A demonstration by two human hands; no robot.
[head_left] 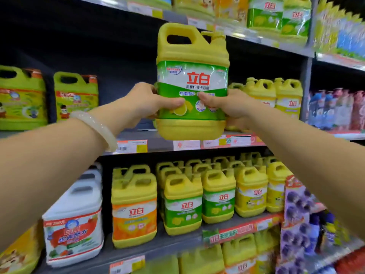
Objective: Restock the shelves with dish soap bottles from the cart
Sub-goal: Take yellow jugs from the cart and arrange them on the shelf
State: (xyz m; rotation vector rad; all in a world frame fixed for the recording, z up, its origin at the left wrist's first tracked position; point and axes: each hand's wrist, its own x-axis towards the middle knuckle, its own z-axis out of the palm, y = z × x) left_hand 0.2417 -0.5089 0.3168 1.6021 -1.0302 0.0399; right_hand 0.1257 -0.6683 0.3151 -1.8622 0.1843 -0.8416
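Both hands, left hand [152,99] and right hand [227,104], gripped the dish soap bottle [192,82] low, above the middle shelf [158,144] front edge. Risk: top-heavy bottle tipping, or its base catching that edge.

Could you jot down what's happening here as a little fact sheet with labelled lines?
held item: yellow dish soap bottle, upright, green label
left hand: grips the bottle's left side
right hand: grips its right side
wrist: pale bangle on the left arm
position: bottle raised in front of the middle shelf
neighbours: matching bottles stand to the right
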